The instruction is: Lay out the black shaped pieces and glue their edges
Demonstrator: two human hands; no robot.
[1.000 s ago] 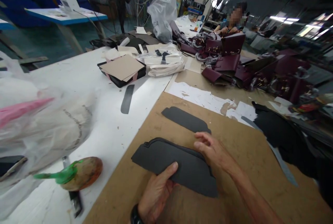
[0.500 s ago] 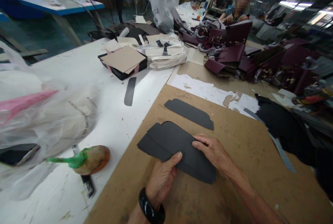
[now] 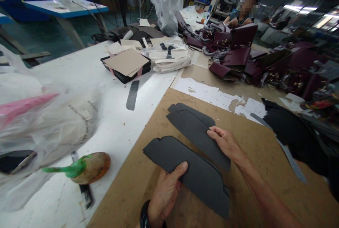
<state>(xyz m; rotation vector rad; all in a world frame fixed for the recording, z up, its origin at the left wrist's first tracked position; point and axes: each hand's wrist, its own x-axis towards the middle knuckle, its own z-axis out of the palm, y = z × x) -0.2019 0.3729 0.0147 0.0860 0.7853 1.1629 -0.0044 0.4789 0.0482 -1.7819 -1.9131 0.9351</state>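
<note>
My left hand (image 3: 169,185) is closed on a small stack of dark grey cut panels (image 3: 182,164), thumb on top and fingers underneath. A single dark grey panel (image 3: 196,136) of similar outline is pinched at its right edge by my right hand (image 3: 224,143). That panel overlaps another dark panel (image 3: 202,115) lying on the brown board (image 3: 254,171), so most of the lower one is hidden. Whether the two touch, I cannot tell. A gap separates the stack from the single panel.
Left on the white table lie a rounded brown object with a green handle (image 3: 91,168), clear plastic bags (image 3: 79,115) and a narrow grey strip (image 3: 132,95). Board stacks (image 3: 127,62) stand behind. Maroon handbags (image 3: 235,58) and black material (image 3: 293,132) are at right; a person (image 3: 241,16) sits beyond.
My right hand has drawn one panel off the stack and moved it up and away, over the panel on the board. My left hand has lowered slightly with the rest of the stack.
</note>
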